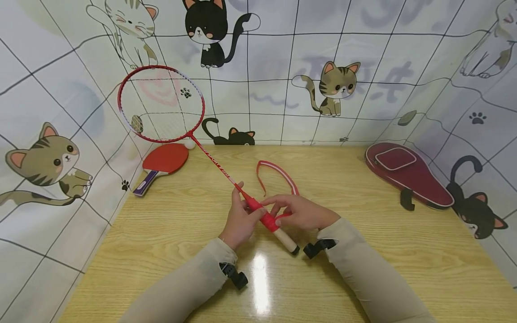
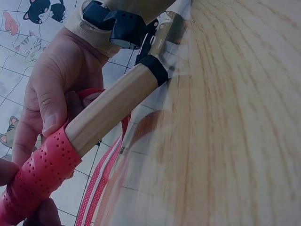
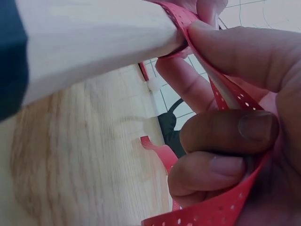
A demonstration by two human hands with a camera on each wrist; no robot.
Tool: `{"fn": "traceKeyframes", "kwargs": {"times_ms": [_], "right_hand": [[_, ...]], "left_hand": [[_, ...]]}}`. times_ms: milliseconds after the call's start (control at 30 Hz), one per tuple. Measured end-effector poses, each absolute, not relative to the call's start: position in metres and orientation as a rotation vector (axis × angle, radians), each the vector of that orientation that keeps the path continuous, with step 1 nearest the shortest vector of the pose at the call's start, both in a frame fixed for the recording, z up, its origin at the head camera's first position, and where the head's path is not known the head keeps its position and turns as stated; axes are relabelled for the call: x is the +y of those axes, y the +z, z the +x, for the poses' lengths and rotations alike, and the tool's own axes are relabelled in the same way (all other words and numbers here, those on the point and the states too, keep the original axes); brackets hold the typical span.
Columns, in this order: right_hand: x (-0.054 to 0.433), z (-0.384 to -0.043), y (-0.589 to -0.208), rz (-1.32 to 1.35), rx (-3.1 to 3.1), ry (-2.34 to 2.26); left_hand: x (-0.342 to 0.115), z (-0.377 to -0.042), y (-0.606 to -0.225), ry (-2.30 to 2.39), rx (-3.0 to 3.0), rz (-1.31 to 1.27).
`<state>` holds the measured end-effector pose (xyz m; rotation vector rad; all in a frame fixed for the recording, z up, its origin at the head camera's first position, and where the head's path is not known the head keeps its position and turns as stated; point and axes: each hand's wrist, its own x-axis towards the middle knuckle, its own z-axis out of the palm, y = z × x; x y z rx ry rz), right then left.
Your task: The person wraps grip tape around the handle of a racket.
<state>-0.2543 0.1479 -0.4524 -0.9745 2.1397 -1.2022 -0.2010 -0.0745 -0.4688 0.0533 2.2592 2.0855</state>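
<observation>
A red badminton racket [image 1: 214, 161] is held at a slant, its head up and to the left. My left hand [image 1: 238, 224] grips the wrapped part of the handle between thumb and fingers. Perforated red grip tape [image 2: 44, 174] covers the handle's upper part; below it, bare wood [image 2: 117, 101] runs to a black end cap [image 2: 155, 69]. At the lower edge of the wrapping, my right hand [image 1: 304, 213] pinches the tape, with curled fingers around its loose length [image 3: 202, 212]. Beyond that hand, the tape's free tail [image 1: 278, 168] loops over the table.
A red table tennis paddle [image 1: 167, 159] lies at the table's back left, with a white ball [image 1: 189, 143] beside it. A dark red padded case [image 1: 408, 175] lies at the back right. A cat-patterned sheet [image 1: 270, 98] rises behind the wooden table [image 1: 169, 242].
</observation>
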Motion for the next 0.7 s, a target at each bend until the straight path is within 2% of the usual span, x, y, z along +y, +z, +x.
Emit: {"fn": "traceKeyframes", "kwargs": {"times_ms": [700], "right_hand": [[0.1453,-0.2511,-0.4519,-0.933,2.089,-1.228]], "left_hand": [[-0.0768,-0.2009,-0.4669,2.052,2.279,0.036]]}}
